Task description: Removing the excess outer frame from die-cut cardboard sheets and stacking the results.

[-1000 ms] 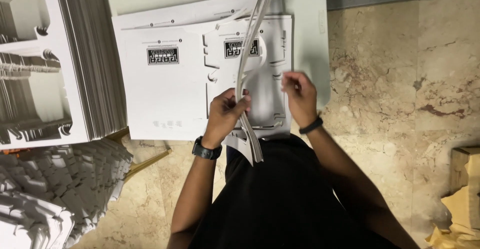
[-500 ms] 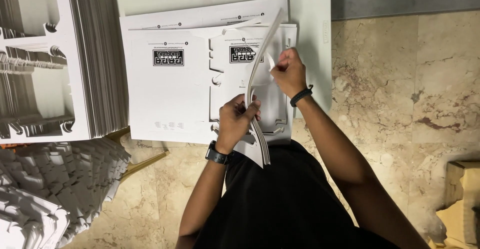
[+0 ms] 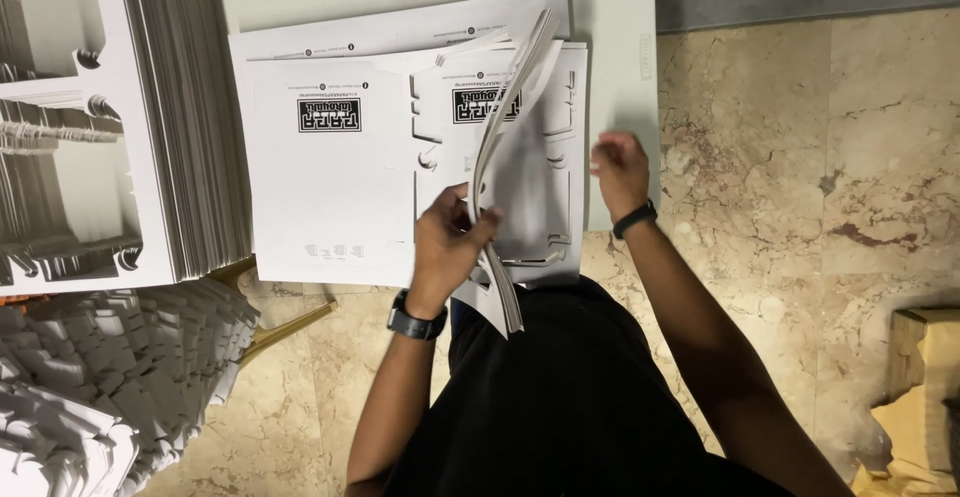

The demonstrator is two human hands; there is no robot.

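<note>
- Head view: a thin stack of white die-cut cardboard sheets [image 3: 505, 157] is held on edge above the flat printed sheets [image 3: 330, 187] on the pale green work surface [image 3: 620, 77].
- Left hand [image 3: 450, 242] is closed around the lower end of the stack, thumb and fingers pinching it (a dark watch sits on that wrist).
- Right hand [image 3: 620, 167] is open, fingers loosely spread, holding nothing, just beside the stack's right face.
- Grip is best kept low and firm so the sheets stay aligned while bowed.
- Tall piles of cut blanks [image 3: 110, 117] stand well apart at left; loose offcuts [image 3: 110, 387] lie below them.
</note>
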